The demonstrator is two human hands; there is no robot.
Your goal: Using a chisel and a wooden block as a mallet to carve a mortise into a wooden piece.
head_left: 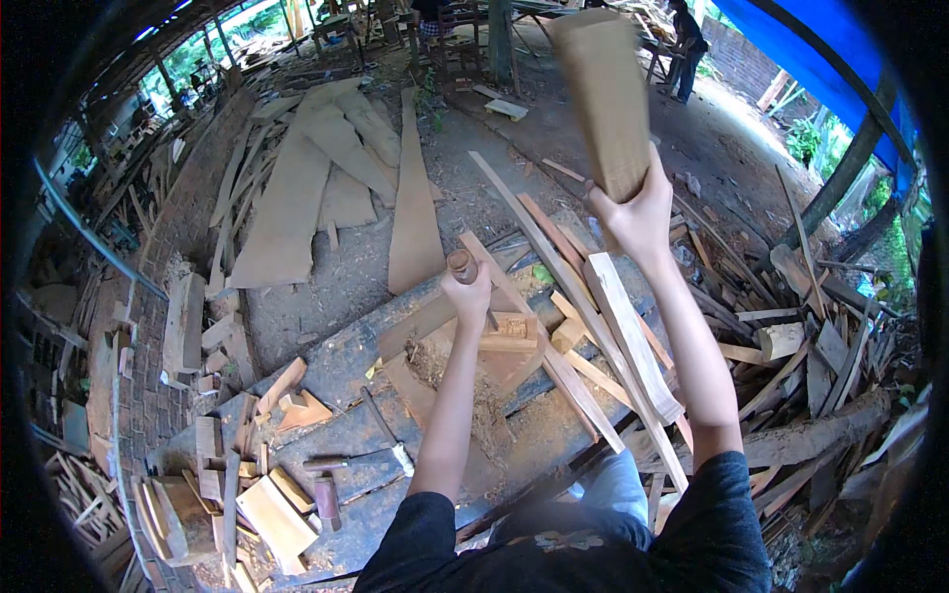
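Observation:
My right hand grips a thick wooden mallet, raised high and slightly blurred. My left hand is wrapped round the wooden handle of a chisel, held upright over the bench. Its blade reaches down to a small wooden block with cuts in its top; whether the tip touches is hard to tell. Under the block lies a flat board. Wood shavings are heaped beside my left wrist.
The dark workbench carries offcuts, a slim tool with a dark handle and long timber strips on the right. Scrap wood is piled beyond. Wide planks lie on the ground ahead. A person stands far off.

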